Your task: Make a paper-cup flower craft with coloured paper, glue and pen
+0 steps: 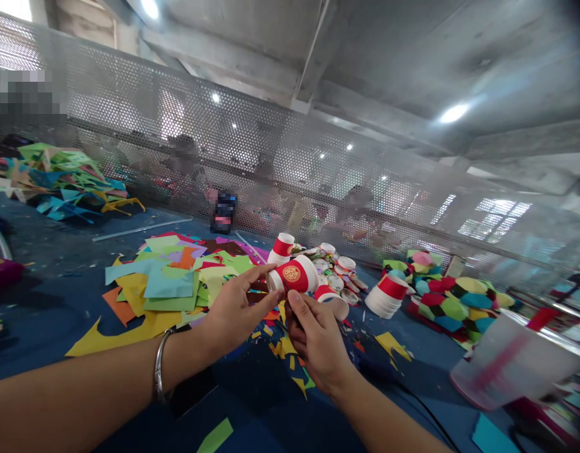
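Note:
A small paper cup (pixel 294 275), white with a red band and a round yellow emblem, lies on its side in the air in front of me. My left hand (pixel 240 308) grips its left end between thumb and fingers. Just below the cup is my right hand (pixel 318 340), thumb pressed on curled fingers; a thin dark thing shows at its fingertips, too unclear to name. Behind stand another red and white cup (pixel 281 248) and a tipped one (pixel 332 302). A nested stack of cups (pixel 388 294) leans to the right.
Coloured paper sheets (pixel 170 283) are heaped at left, with yellow scraps (pixel 280 346) below my hands. More cut paper (pixel 58 176) lies far left. Patchwork balls (pixel 453 299) and a translucent bucket (pixel 516 362) sit at right. A perforated metal screen (pixel 271 145) runs behind the blue table.

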The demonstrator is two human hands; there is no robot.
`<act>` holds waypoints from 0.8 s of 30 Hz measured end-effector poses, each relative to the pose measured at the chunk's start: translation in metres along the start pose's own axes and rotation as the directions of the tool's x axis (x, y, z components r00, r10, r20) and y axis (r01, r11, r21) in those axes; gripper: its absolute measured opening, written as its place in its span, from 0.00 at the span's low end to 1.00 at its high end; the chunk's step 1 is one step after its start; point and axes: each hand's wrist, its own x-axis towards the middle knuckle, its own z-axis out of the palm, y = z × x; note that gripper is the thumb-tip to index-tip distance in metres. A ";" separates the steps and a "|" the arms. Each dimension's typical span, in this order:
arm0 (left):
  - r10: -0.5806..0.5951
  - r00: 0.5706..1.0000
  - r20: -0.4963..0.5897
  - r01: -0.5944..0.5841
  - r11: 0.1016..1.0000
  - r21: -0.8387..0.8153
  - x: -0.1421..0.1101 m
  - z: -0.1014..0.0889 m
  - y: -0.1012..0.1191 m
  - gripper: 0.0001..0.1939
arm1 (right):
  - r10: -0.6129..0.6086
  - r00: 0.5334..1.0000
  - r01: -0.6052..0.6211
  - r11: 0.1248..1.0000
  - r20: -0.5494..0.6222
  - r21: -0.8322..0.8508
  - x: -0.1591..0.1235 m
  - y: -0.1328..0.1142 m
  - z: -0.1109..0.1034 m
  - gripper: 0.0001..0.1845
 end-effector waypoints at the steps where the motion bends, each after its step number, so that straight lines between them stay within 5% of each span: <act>1: 0.003 1.000 -0.003 -0.003 1.000 -0.001 0.000 0.000 0.000 0.28 | -0.006 1.000 0.006 1.000 0.001 -0.004 0.000 0.000 0.000 0.26; 12: 0.004 1.000 -0.024 -0.005 0.999 -0.054 -0.003 0.004 -0.001 0.27 | -0.023 1.000 0.023 0.999 -0.017 -0.025 0.001 -0.002 0.000 0.26; 19: -0.197 0.980 -0.013 0.180 0.916 -0.358 0.001 0.007 0.006 0.24 | -0.026 1.000 0.026 0.999 -0.003 -0.028 0.004 -0.002 -0.001 0.27; 24: -0.251 0.968 0.014 0.236 0.886 -0.399 0.004 0.004 0.008 0.22 | -0.022 1.000 0.022 0.999 -0.001 -0.038 0.004 -0.001 -0.001 0.26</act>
